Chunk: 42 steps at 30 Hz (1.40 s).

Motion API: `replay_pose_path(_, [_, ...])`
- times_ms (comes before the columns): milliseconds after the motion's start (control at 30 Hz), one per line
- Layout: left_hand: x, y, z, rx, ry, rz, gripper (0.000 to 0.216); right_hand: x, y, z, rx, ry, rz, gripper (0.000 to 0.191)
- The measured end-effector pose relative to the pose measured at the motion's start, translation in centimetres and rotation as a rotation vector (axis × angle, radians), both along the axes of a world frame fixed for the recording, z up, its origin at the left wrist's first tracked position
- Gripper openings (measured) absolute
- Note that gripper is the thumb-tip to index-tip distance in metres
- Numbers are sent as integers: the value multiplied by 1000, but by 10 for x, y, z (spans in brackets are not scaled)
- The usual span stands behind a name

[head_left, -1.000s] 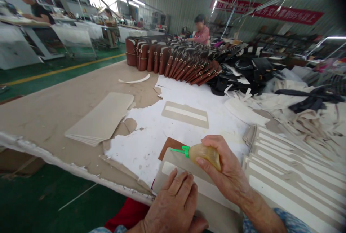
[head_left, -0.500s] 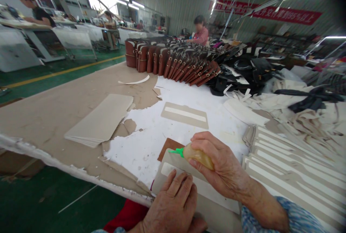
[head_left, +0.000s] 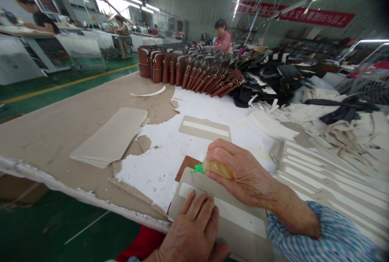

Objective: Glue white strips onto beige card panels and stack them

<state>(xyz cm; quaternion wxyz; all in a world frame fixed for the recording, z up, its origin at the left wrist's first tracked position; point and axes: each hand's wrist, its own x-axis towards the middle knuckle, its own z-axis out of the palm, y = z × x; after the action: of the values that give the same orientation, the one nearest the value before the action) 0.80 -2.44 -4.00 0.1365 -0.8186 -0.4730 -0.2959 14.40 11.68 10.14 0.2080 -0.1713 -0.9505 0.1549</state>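
My right hand [head_left: 240, 172] is wrapped round a yellowish squeeze bottle [head_left: 219, 168] with a green nozzle [head_left: 198, 168]. The nozzle tip points left, at the upper edge of a beige panel [head_left: 237, 201]; whether it touches cannot be seen. A white strip [head_left: 240, 216] runs along that panel. My left hand [head_left: 196, 227] lies flat on the panel and the strip's left end, fingers stretched out and holding nothing. From under the panel's upper left corner a brown piece [head_left: 186, 167] sticks out.
Beyond lies another beige panel with a white strip [head_left: 205, 128]. To the left is a stack of beige sheets [head_left: 109, 138]; at right, overlapping strip-bearing panels [head_left: 328, 189]. Brown bags [head_left: 182, 67] stand in rows at the back, near black pieces [head_left: 273, 83] and a person in pink [head_left: 223, 41].
My right hand has shifted slightly left and up with the bottle, which now shows less of its body. My left hand stays on the panel. The view has moved a little.
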Motion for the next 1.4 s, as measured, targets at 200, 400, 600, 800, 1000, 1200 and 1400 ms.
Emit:
replay_pose_path(200, [1, -3, 1, -47, -22, 4, 54, -3, 0, -5, -38, 42, 24, 8])
replay_pose_path(400, [0, -3, 4, -51, -10, 8, 54, 0, 2, 1, -17, 13, -4, 4])
replay_pose_path(600, [0, -3, 5, -77, 2, 11, 54, 10, 2, 7, -44, -42, -34, 5])
replay_pose_path(800, [1, -4, 7, -100, -10, 20, 52, 23, 3, 11, -72, -66, -48, 10])
replay_pose_path(1000, [-1, -6, 16, -160, 55, -21, 53, 40, 1, 15, -80, -80, -106, 13])
replay_pose_path(1200, [-3, -5, 21, -167, 39, -28, 50, 61, -3, 15, -127, -65, -177, 16])
replay_pose_path(1400, [-2, -5, 22, -132, 31, -10, 50, 85, -7, 14, -156, -99, -246, 12])
